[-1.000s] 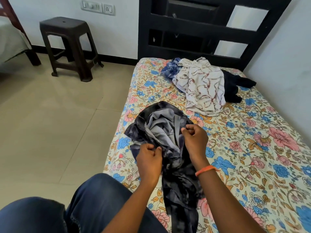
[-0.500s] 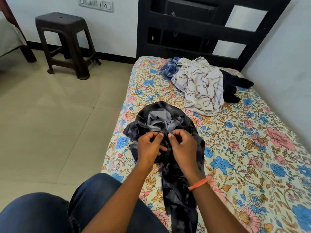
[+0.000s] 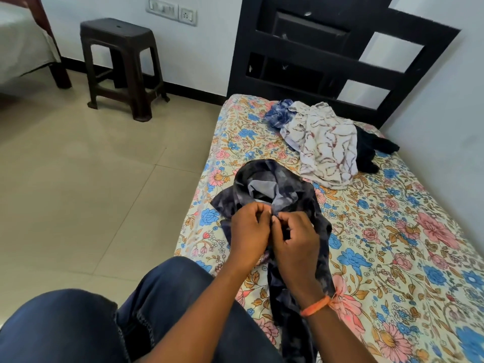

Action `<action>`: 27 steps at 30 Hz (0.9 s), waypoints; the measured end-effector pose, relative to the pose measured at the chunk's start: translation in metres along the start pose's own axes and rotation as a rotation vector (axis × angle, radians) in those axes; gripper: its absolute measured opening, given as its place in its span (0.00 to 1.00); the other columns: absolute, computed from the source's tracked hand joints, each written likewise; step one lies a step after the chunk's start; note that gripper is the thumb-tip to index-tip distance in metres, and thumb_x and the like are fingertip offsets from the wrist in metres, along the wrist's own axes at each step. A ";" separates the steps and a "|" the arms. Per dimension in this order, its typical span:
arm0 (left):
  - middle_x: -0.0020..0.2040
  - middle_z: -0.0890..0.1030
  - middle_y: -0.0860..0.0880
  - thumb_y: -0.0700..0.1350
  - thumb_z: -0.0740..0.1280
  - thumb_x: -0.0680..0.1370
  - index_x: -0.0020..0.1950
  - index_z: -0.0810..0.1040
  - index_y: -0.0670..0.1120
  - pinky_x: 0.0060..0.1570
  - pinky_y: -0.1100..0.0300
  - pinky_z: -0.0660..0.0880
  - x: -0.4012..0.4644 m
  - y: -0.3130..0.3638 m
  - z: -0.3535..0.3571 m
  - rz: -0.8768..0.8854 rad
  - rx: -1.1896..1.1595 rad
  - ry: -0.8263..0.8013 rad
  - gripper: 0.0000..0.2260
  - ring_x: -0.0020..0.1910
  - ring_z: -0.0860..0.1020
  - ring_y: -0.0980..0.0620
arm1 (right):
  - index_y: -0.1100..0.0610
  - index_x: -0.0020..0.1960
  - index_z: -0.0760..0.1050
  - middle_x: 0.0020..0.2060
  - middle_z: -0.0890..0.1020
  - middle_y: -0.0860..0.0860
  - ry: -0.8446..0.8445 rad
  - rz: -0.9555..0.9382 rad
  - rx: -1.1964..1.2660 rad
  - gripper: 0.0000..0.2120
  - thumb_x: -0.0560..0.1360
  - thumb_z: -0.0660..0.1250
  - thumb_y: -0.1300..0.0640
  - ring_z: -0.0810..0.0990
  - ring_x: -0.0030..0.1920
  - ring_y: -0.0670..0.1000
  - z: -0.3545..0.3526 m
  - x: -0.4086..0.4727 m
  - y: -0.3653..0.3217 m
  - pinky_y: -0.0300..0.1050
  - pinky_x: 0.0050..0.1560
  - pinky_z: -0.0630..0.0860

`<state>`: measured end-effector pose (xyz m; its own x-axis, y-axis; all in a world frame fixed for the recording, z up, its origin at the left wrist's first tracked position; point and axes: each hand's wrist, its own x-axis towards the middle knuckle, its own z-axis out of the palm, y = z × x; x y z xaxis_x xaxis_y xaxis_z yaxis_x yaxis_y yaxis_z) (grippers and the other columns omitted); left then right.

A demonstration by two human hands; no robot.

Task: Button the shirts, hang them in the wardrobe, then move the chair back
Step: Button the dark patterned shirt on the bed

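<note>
A dark blue-grey patterned shirt (image 3: 277, 187) lies crumpled on the floral bed sheet (image 3: 392, 231), its tail running down toward my knees. My left hand (image 3: 248, 231) and my right hand (image 3: 296, 239) meet over its front edge just below the collar, each pinching the cloth with curled fingers. Whatever sits between the fingertips is hidden. Farther up the bed lies a white shirt with red-brown lines (image 3: 327, 145), with a blue checked garment (image 3: 277, 116) at its left and a black garment (image 3: 372, 150) at its right.
A dark plastic stool (image 3: 120, 64) stands on the tiled floor by the far wall. The black headboard (image 3: 327, 61) closes the bed's far end, and a wall runs along its right side. Another bed's corner (image 3: 23, 43) shows at top left. My jeans-clad knees (image 3: 131, 323) fill the bottom left.
My hands came together: the right hand dropped from the collar to meet the left over the shirt's front edge. The view has shifted slightly.
</note>
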<state>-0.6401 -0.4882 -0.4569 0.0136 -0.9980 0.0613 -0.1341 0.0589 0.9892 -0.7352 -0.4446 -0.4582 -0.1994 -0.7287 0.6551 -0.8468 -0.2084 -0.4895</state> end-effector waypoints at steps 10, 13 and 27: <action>0.35 0.81 0.50 0.44 0.65 0.80 0.41 0.79 0.50 0.37 0.44 0.81 -0.017 0.004 -0.003 -0.014 -0.140 -0.046 0.08 0.33 0.80 0.52 | 0.61 0.49 0.80 0.44 0.80 0.52 0.032 0.121 0.044 0.02 0.76 0.69 0.64 0.78 0.43 0.49 -0.001 0.005 -0.002 0.45 0.42 0.76; 0.34 0.81 0.50 0.44 0.65 0.80 0.40 0.80 0.51 0.39 0.42 0.80 -0.017 0.002 -0.003 -0.036 -0.166 -0.034 0.09 0.34 0.80 0.52 | 0.61 0.49 0.80 0.44 0.80 0.51 0.015 0.113 0.049 0.02 0.76 0.70 0.65 0.77 0.44 0.47 0.000 0.000 -0.005 0.38 0.44 0.73; 0.33 0.83 0.51 0.42 0.67 0.79 0.40 0.82 0.47 0.35 0.54 0.79 -0.016 0.004 -0.005 -0.087 -0.167 0.003 0.09 0.31 0.81 0.54 | 0.59 0.49 0.85 0.42 0.85 0.46 -0.096 0.420 0.410 0.08 0.75 0.70 0.68 0.84 0.44 0.40 -0.007 0.001 -0.005 0.32 0.45 0.78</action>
<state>-0.6364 -0.4719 -0.4537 0.0208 -0.9995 -0.0255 0.0338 -0.0248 0.9991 -0.7342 -0.4396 -0.4513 -0.4144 -0.8550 0.3120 -0.4419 -0.1107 -0.8902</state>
